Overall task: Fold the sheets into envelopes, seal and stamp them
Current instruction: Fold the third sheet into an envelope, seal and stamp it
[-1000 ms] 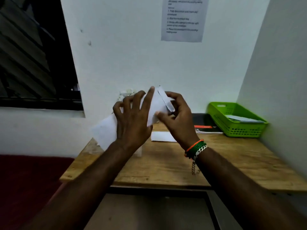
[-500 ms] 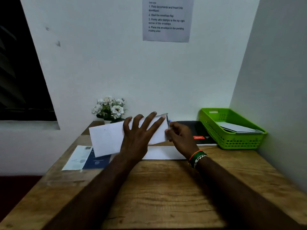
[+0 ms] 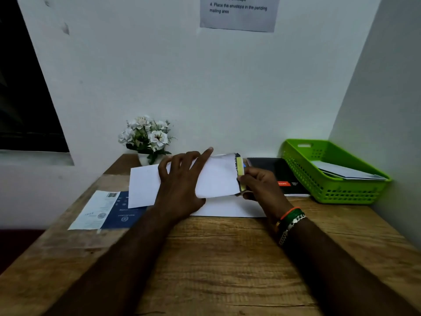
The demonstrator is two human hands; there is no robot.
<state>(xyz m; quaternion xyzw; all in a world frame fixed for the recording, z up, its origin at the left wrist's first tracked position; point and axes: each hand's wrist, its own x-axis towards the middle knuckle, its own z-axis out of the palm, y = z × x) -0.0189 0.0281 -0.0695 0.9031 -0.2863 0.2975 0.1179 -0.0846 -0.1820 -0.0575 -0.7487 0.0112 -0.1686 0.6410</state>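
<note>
Here — envelope (image 3: 216, 176) flap edge in right grip (image 3: 257, 183) — left hand (image 3: 182, 185) flat.

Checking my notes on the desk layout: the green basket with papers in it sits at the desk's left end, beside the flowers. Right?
Not quite. The head view shows the green basket, papers inside, at the desk's right end, against the side wall. The flowers stand apart from it, further left.

Both forearms are bare, with no sleeves in sight. The left hand (image 3: 182, 185) wears nothing: no ring, no band, no watch. Just behind the right hand (image 3: 259, 185), the wrist carries a stack of bracelets (image 3: 290, 221): an orange band nearest the hand, a dark green one beside it, then a silver chain of chunky links trailing down the forearm side.
</note>
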